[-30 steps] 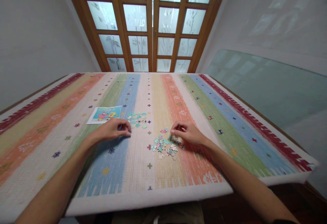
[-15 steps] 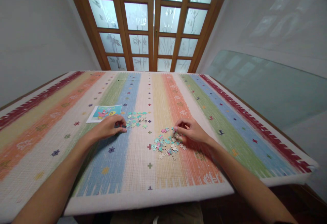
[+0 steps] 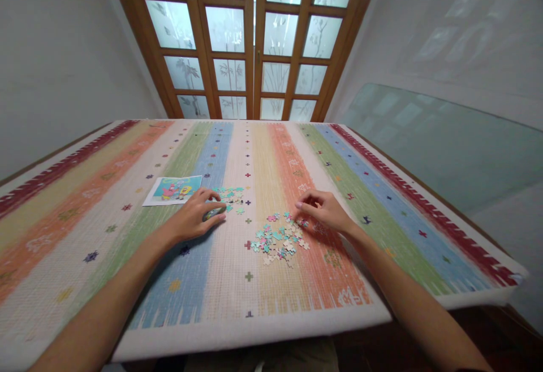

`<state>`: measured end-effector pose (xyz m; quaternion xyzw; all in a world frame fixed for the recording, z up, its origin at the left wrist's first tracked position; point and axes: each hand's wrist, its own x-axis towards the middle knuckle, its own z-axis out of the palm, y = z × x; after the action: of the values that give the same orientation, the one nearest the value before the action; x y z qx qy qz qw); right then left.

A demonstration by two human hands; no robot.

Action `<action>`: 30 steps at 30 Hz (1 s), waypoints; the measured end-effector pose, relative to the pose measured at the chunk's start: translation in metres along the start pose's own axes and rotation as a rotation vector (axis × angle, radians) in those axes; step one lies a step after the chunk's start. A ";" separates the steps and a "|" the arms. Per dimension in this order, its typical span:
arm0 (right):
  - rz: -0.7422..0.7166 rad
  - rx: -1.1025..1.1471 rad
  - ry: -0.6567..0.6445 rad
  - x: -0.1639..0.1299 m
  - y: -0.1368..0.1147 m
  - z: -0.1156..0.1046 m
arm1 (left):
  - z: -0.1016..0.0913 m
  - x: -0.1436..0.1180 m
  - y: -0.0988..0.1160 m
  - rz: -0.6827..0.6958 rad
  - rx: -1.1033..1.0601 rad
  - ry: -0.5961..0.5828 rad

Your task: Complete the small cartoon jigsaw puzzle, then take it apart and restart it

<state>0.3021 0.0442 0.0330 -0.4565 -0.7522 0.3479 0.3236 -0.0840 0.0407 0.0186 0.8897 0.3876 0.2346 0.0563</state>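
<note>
My left hand (image 3: 198,213) is over the blue stripe with thumb and fingers apart, beside a group of turquoise jigsaw puzzle pieces (image 3: 233,195). It partly covers that group's near left side. No piece shows clearly in its grip. My right hand (image 3: 323,209) hovers at the upper right edge of a loose pile of mixed puzzle pieces (image 3: 278,240), turquoise, pink and pale. Its fingers are loosely curled, the thumb close to the index finger, and I see nothing between them. A small cartoon picture card (image 3: 169,189) lies behind my left wrist.
A striped, patterned cloth (image 3: 373,259) covers the large table, whose front edge runs close to my body. Wooden doors (image 3: 254,50) with frosted panes stand beyond the far edge. A glass panel (image 3: 445,146) leans along the right wall.
My left hand has moved right toward the turquoise pieces and its fingers have spread. My right hand has drawn slightly up and right, off the pile, uncovering pieces there.
</note>
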 end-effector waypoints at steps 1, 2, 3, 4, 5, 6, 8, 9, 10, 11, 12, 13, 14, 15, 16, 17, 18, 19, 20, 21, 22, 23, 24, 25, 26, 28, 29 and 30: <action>0.003 0.002 -0.013 0.000 0.000 0.001 | 0.002 0.000 0.001 0.011 0.009 -0.014; 0.005 0.003 -0.022 0.000 0.000 0.001 | 0.004 0.000 0.002 0.018 0.017 -0.024; 0.006 0.001 -0.027 0.000 0.000 0.002 | 0.006 0.000 0.002 0.024 0.024 -0.030; 0.006 -0.002 -0.030 0.000 0.000 0.003 | 0.007 0.000 0.001 0.028 0.030 -0.035; 0.006 -0.006 -0.030 0.000 0.000 0.004 | 0.008 0.000 0.001 0.032 0.037 -0.038; 0.005 -0.011 -0.031 0.000 0.000 0.004 | 0.009 -0.001 0.001 0.036 0.043 -0.039; 0.002 -0.021 -0.030 0.000 0.000 0.004 | 0.009 -0.001 0.001 0.043 0.049 -0.032; -0.001 -0.028 -0.029 0.000 0.000 0.003 | 0.008 -0.001 0.002 0.045 0.050 -0.024; -0.005 -0.039 -0.027 0.001 0.000 0.002 | 0.008 0.000 0.004 0.048 0.049 -0.014; -0.009 -0.055 -0.020 0.001 0.001 0.000 | 0.008 0.000 0.006 0.050 0.049 -0.004; -0.014 -0.073 -0.009 0.001 0.001 -0.001 | 0.007 0.001 0.009 0.052 0.049 0.001; -0.021 -0.095 0.005 0.002 0.001 -0.004 | 0.008 0.001 0.012 0.057 0.049 -0.001; -0.027 -0.117 0.017 0.002 0.002 -0.006 | 0.009 0.002 0.015 0.063 0.049 -0.009; -0.031 -0.136 0.024 0.003 0.003 -0.009 | 0.010 0.002 0.018 0.072 0.050 -0.020; -0.031 -0.152 0.016 0.004 0.004 -0.012 | 0.011 0.003 0.021 0.082 0.052 -0.033; -0.026 -0.165 -0.013 0.004 0.006 -0.015 | 0.013 0.003 0.023 0.094 0.053 -0.045; -0.017 -0.175 -0.063 0.004 0.007 -0.017 | 0.015 0.004 0.025 0.104 0.056 -0.055; -0.006 -0.181 -0.122 0.004 0.009 -0.019 | 0.017 0.004 0.026 0.111 0.059 -0.062; 0.004 -0.185 -0.182 0.004 0.010 -0.021 | 0.019 0.004 0.027 0.114 0.061 -0.065; 0.009 -0.188 -0.235 0.004 0.011 -0.022 | 0.020 0.004 0.027 0.115 0.062 -0.067; 0.008 -0.191 -0.276 0.003 0.012 -0.022 | 0.021 0.004 0.026 0.115 0.063 -0.067; 0.000 -0.195 -0.305 0.003 0.012 -0.023 | 0.022 0.004 0.026 0.114 0.064 -0.066; -0.013 -0.201 -0.325 0.003 0.013 -0.023 | 0.022 0.004 0.025 0.115 0.067 -0.064; -0.028 -0.210 -0.343 0.003 0.013 -0.023 | 0.022 0.004 0.025 0.117 0.069 -0.062; -0.043 -0.220 -0.362 0.002 0.013 -0.024 | 0.023 0.004 0.025 0.119 0.073 -0.062; -0.065 -0.237 -0.395 0.002 0.012 -0.024 | 0.022 0.005 0.025 0.124 0.082 -0.064; -0.074 -0.241 -0.408 0.002 0.012 -0.024 | 0.022 0.005 0.025 0.125 0.085 -0.064; -0.085 -0.242 -0.417 0.002 0.012 -0.023 | 0.022 0.005 0.025 0.125 0.087 -0.064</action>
<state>0.3256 0.0553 0.0359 -0.3784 -0.8575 0.3278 0.1187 -0.0541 0.0286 0.0080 0.9208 0.3392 0.1921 0.0152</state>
